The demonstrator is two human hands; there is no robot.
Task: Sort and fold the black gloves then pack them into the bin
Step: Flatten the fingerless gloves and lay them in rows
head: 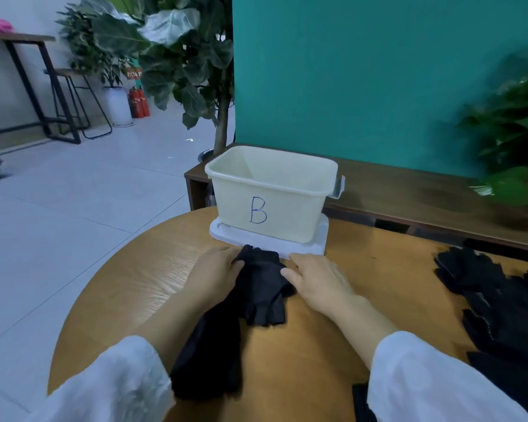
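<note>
Black gloves (262, 284), cream bin (272, 190), teal wall (378, 71)

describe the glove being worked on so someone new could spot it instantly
On the round wooden table, look just in front of the cream plastic bin marked B. A black knitted glove lies there between the left hand and the right hand, both touching it. Unlike the heap of black gloves at the table's right edge, it lies apart, at the centre.

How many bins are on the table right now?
1. The cream bin marked B stands on a white lid at the table's far edge, just beyond both hands; no other bin is in view.
</note>
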